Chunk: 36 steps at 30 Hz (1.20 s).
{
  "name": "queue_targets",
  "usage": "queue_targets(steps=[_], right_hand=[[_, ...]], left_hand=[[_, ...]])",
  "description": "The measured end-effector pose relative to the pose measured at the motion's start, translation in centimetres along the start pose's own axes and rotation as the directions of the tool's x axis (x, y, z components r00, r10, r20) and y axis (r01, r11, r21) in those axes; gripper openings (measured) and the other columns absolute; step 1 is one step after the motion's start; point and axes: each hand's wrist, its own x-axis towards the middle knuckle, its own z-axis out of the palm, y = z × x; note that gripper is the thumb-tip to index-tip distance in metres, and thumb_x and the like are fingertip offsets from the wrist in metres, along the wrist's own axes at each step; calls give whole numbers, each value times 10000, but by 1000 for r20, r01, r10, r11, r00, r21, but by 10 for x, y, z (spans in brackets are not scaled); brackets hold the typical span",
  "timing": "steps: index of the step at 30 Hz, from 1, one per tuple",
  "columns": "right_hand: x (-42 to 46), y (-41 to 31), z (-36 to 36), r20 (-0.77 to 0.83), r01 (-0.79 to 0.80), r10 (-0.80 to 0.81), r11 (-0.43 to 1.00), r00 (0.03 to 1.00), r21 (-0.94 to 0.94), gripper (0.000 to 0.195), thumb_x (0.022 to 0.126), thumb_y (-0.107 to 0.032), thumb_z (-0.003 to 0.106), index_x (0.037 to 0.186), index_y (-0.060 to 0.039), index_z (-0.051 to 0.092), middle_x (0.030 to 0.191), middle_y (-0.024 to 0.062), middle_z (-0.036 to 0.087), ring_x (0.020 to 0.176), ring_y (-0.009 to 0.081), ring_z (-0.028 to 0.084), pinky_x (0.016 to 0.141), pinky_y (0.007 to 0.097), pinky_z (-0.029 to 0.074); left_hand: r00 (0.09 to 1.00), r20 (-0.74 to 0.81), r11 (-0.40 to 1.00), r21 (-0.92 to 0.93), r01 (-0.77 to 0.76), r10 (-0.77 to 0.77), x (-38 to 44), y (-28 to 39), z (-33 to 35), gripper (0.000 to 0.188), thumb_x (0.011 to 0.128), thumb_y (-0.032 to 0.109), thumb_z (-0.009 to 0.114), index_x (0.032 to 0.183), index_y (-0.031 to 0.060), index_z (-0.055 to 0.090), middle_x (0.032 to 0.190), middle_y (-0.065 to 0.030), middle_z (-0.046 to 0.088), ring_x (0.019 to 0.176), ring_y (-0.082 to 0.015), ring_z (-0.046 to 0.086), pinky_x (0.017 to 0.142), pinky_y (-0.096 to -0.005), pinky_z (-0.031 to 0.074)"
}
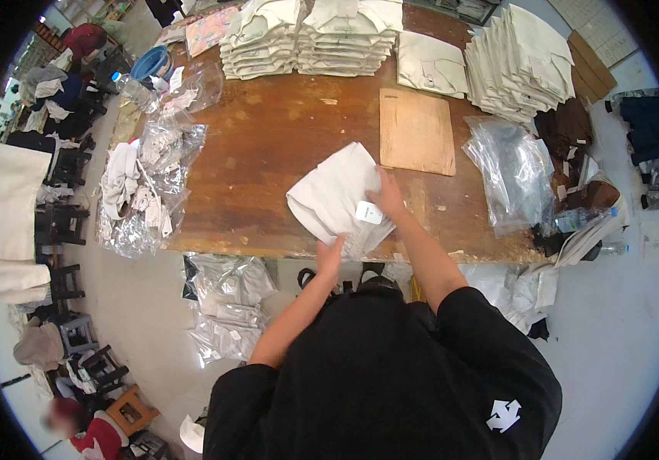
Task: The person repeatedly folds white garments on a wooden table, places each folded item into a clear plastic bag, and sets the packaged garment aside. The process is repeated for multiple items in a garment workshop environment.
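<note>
A folded off-white garment (332, 192) lies tilted near the front edge of the wooden table, with a white hang tag (369, 212) on its right part. My left hand (329, 256) grips its lower edge, the thumb on top and the other fingers hidden. My right hand (386, 194) holds the right side, thumb on the cloth just above the tag. Behind it to the right, a thin rectangular board (417, 131) lies flat on the table (260, 149).
Tall stacks of folded garments (347, 43) line the far side, with another stack (522, 63) at right. Clear plastic bags (511, 172) lie on the right. Cloth pieces (119, 178), plastic, a bottle (134, 92) and a blue basket (152, 63) sit at left. Bagged garments (231, 305) are below.
</note>
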Motion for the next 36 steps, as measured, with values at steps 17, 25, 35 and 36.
queue_targets(steps=[17, 25, 35, 36], right_hand=[[-97, 34, -28, 426, -561, 485, 172, 764, 810, 476, 867, -365, 659, 1157, 11, 626, 1024, 85, 666, 908, 151, 605, 815, 299, 482], [-125, 134, -104, 363, -516, 524, 181, 771, 837, 358, 861, -221, 683, 1125, 17, 641, 986, 59, 690, 839, 135, 641, 757, 294, 521], [-139, 149, -106, 311, -510, 643, 146, 700, 848, 283, 895, -224, 671, 1066, 1, 671, 887, 35, 686, 779, 107, 624, 702, 293, 519], [-139, 147, -105, 273, -481, 631, 182, 726, 857, 278, 895, -216, 670, 1068, 2, 672, 882, 34, 685, 777, 105, 622, 700, 293, 518]], left_hand=[[576, 752, 284, 504, -815, 319, -10, 29, 132, 461, 895, 221, 543, 1217, -102, 474, 1018, -283, 637, 941, -416, 626, 832, -494, 490], [471, 855, 398, 364, -842, 216, 3, 90, 227, 291, 908, 207, 590, 1152, 49, 593, 1146, -172, 590, 1065, -338, 577, 901, -410, 458], [78, 936, -226, 163, -961, 342, 49, 91, 481, 425, 869, 223, 622, 1261, 82, 538, 1399, -143, 434, 1291, -408, 391, 1032, -544, 350], [83, 947, -250, 165, -954, 309, 51, 84, 500, 473, 887, 275, 613, 1322, 116, 512, 1450, -131, 384, 1350, -409, 323, 1048, -624, 290]])
